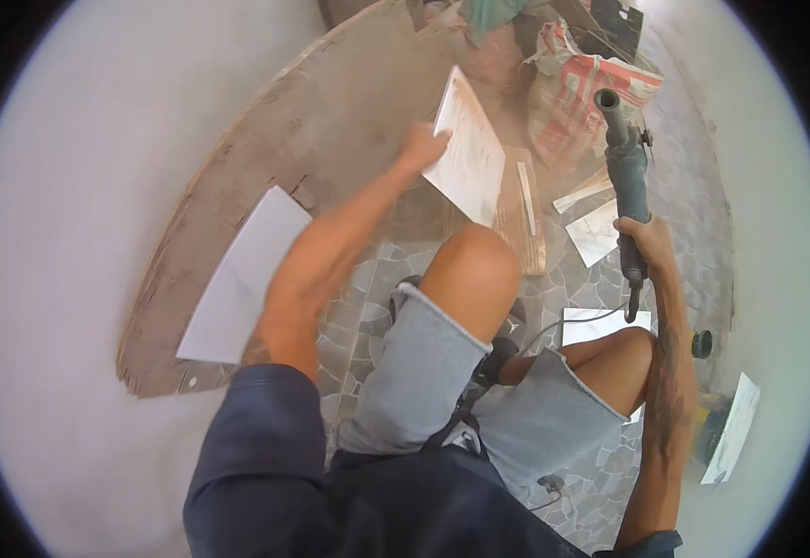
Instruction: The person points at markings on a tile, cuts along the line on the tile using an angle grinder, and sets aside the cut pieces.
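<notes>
In my left hand [423,149] is a white tile [470,153], gripped by its left edge and tilted up above a wooden board [526,223]. Reddish dust coats part of the tile's face. My right hand [648,244] wraps round the rear body of a dark grey-green power tool, by its shape an angle grinder [628,172]. Its front end points away from me, raised, and a cord trails from its back. No disc can be made out on it. A narrow white tile strip [526,200] lies on the board, to the right of the held tile.
A large brown wooden sheet [228,186] leans along the left wall, with a white tile [247,279] against it. Torn red-and-white sacks [577,102] stand at the back. Cut tile pieces [595,231] lie on the stone-patterned floor. Another tile piece [732,430] stands by the right wall.
</notes>
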